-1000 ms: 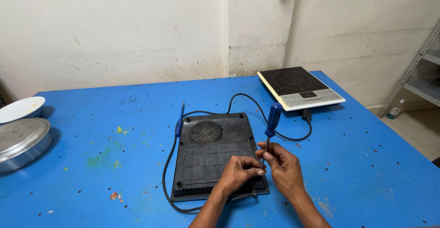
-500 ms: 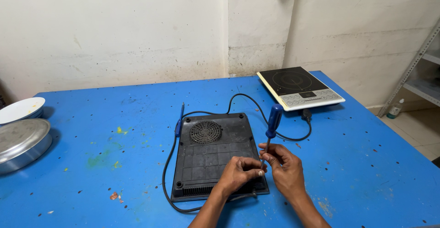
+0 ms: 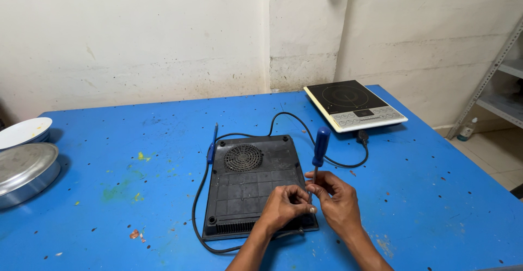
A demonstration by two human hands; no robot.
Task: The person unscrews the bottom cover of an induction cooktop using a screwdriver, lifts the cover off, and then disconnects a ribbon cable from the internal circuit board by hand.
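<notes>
Nearest the camera, both hands meet over the right front corner of a black plastic induction cooker turned upside down (image 3: 251,186), which lies flat on the blue painted table (image 3: 109,134). The left hand (image 3: 284,205) is closed, its fingertips pinched at the lower end of the metal shaft of a blue-handled screwdriver (image 3: 318,154). The right hand (image 3: 336,199) is curled round the same shaft from the other side. The tool stands close to upright, handle topmost, tip down at the cooker's right edge; the tip itself is hidden by the fingers, so its seating cannot be confirmed. Holding low on the shaft with both hands appears to steady the tip at one spot, judging by the grip.

The cooker rests on its glass face, underside up, which exposes the round fan grille and the ribbed base panel. Its black power cord (image 3: 199,211) loops round the left side and front, and a further run of black cord arcs behind the cooker to a plug lying on the table near the far unit.

A second slim tool with a blue handle (image 3: 211,150) lies just beside the cooker's left rear corner.

At the left table edge sit a round steel lidded pan (image 3: 24,170) and, beyond it, a white bowl (image 3: 24,132).

Farthest, at the right rear corner, a white-framed induction cooker with black glass top (image 3: 354,104) sits right way up. A grey metal shelf rack (image 3: 498,80) stands against the wall beyond.
</notes>
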